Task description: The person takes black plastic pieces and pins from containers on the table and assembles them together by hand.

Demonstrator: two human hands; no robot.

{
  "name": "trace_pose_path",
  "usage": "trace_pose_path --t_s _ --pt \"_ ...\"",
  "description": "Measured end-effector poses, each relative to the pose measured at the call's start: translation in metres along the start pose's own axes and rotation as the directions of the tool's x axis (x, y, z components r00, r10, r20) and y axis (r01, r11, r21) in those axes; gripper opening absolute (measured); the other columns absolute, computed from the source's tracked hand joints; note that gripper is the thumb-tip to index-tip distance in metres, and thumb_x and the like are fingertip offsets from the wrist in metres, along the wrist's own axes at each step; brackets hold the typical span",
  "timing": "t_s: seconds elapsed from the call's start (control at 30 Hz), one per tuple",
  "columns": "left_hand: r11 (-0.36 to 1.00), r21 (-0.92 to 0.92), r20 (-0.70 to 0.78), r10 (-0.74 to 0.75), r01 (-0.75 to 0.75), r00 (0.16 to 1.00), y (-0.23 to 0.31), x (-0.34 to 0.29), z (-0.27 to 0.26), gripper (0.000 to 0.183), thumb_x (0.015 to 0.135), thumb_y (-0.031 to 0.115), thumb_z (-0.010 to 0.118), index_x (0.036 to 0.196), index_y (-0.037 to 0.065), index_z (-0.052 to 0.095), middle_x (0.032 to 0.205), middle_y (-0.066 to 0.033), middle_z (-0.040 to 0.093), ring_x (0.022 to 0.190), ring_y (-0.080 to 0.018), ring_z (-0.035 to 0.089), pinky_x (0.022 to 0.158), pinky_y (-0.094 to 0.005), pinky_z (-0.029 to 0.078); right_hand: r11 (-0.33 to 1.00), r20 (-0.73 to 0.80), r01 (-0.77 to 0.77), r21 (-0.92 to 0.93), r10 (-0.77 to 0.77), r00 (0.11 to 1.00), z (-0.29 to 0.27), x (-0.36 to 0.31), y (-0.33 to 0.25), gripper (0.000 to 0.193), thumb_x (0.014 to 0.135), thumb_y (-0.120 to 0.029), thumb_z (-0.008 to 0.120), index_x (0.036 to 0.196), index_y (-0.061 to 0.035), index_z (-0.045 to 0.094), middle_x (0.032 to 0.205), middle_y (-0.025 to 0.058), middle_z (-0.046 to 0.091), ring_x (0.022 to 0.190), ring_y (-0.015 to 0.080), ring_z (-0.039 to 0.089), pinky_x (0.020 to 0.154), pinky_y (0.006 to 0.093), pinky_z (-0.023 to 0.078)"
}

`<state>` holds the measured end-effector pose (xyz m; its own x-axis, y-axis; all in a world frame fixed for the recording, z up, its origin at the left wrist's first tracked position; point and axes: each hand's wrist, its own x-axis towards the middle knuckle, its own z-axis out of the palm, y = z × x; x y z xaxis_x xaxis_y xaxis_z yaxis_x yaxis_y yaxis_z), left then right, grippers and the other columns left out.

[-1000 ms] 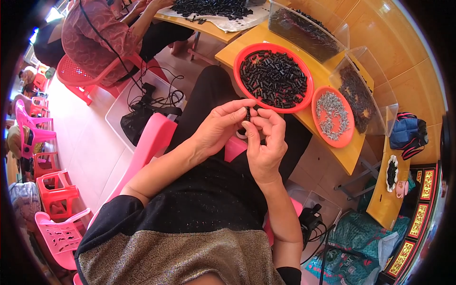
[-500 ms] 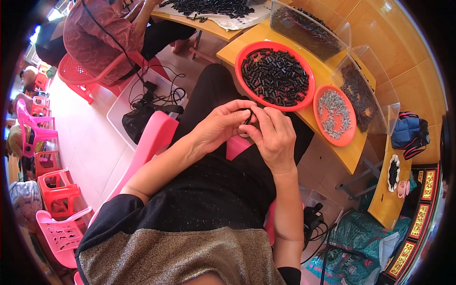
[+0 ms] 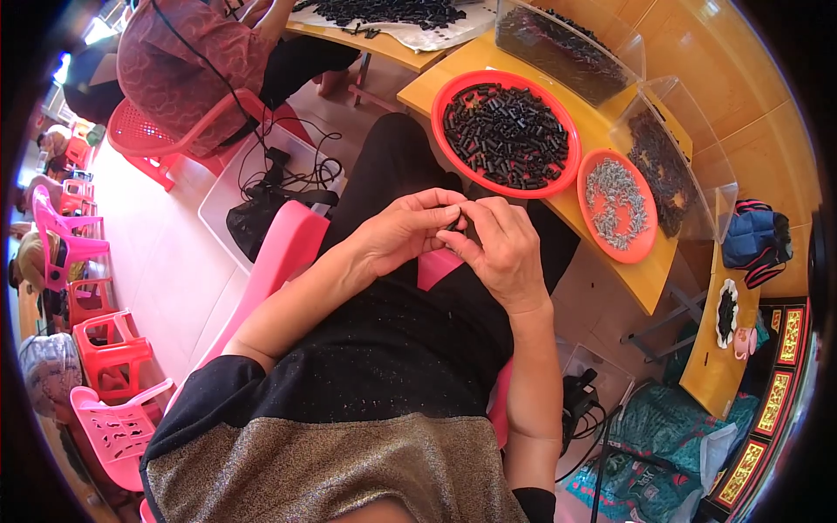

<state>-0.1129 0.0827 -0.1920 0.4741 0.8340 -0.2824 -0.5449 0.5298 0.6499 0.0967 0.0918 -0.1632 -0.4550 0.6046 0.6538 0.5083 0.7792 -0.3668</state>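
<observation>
Above my lap, my left hand (image 3: 403, 234) and my right hand (image 3: 503, 253) meet fingertip to fingertip. Both pinch a small black piece (image 3: 457, 225), mostly covered by the fingers, so its exact kind cannot be made out. Beyond them on the wooden table stands a red basin (image 3: 575, 150) full of short black tubular pieces (image 3: 506, 138). To its right sits a smaller orange-red dish (image 3: 641, 247) with many small silvery metal parts (image 3: 613, 196).
Two clear plastic bins (image 3: 641, 65) of dark pieces stand along the table's (image 3: 641, 292) far side. A co-worker (image 3: 196, 70) sits at far left on a red chair (image 3: 131, 139). Cables (image 3: 283, 166) lie left of my knee; teal bags (image 3: 641, 471) rest on the floor at right.
My hands stay pinched together over my lap, with only a slight shift of the fingers. The whole view has shifted a little; basin and dish look unchanged.
</observation>
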Motion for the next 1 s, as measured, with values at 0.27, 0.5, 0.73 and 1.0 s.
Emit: trace_pose_path --t_s 0.27,0.5,0.73,1.0 --pt "0.999 0.002 0.009 0.036 -0.036 0.999 0.003 0.001 -0.003 0.023 0.108 0.019 0.072 0.129 0.009 0.069 0.119 -0.0005 0.074 0.101 -0.0099 0.071 0.094 -0.0288 0.059 1.0 -0.011 -0.02 0.001 0.02 1.0 0.001 0.0 -0.005 0.045 0.084 -0.029 0.087 0.121 -0.0062 0.074 0.09 0.0023 0.064 0.083 0.0237 0.066 0.076 0.0393 0.052" --pt "0.993 0.064 -0.04 -0.1 0.102 0.994 0.002 -0.001 -0.017 0.021 0.108 0.024 0.073 0.123 0.01 0.074 0.11 0.0005 0.078 0.101 -0.0081 0.072 0.09 -0.0257 0.057 0.999 0.04 -0.003 -0.046 0.005 0.999 -0.001 0.0 -0.005 0.038 0.084 -0.028 0.087 0.112 -0.0072 0.073 0.09 0.0035 0.065 0.083 0.0246 0.066 0.077 0.0399 0.05" --pt "0.99 -0.138 0.013 -0.007 0.009 1.0 -0.008 0.006 -0.014 0.029 0.109 0.027 0.072 0.13 0.009 0.072 0.11 0.0004 0.077 0.095 -0.0087 0.07 0.084 -0.0258 0.055 0.991 -0.123 -0.039 -0.132 0.022 0.992 0.004 0.002 -0.011 0.037 0.084 -0.033 0.088 0.108 -0.0093 0.074 0.085 0.0032 0.063 0.077 0.0257 0.064 0.074 0.0394 0.049" --pt "0.958 -0.231 -0.051 0.16 -0.168 0.986 -0.01 0.005 -0.005 0.033 0.109 0.027 0.071 0.138 0.009 0.07 0.112 -0.0003 0.075 0.093 -0.0108 0.069 0.079 -0.0297 0.054 0.683 0.092 -0.501 0.531 0.542 0.836 0.031 -0.009 -0.032 0.022 0.099 -0.017 0.082 0.101 0.0038 0.075 0.079 0.0086 0.072 0.067 0.0169 0.069 0.063 0.0315 0.053"
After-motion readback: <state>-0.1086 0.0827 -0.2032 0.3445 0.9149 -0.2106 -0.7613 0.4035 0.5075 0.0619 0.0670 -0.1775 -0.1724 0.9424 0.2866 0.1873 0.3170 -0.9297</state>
